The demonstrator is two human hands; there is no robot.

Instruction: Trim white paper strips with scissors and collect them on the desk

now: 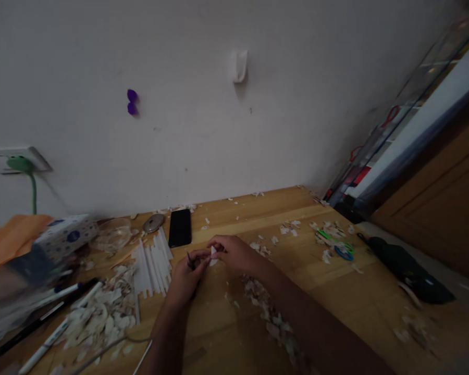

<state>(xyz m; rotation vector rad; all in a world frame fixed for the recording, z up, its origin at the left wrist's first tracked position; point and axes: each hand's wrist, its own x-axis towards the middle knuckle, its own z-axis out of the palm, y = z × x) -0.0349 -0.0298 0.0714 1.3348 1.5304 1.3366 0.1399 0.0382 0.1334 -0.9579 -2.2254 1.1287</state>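
Note:
Close together over the wooden table (pixel 219 312), both my hands have their fingertips pinched around a small white piece (pixel 213 254). My left hand (pixel 188 273) is closed at the piece's left side. A thin dark thing (pixel 189 260) stands up by its thumb and forefinger, its kind too small to make out. From the right, my right hand (pixel 231 253) grips the same piece with thumb and bent fingers. Just left of my left hand lies a row of whitish translucent sticks (pixel 152 265). Pale curled flakes (pixel 101 317) are heaped beyond them, and more flakes lie under my right forearm.
A black phone (pixel 180 227) lies behind my hands, beside an oval metallic object (pixel 153 223). Markers (pixel 47 341), a clear bowl (pixel 111 234) and a dotted box (pixel 66 237) crowd the left. Green-and-blue scissors (pixel 338 246) lie among flakes at right, near a dark green pouch (pixel 408 271).

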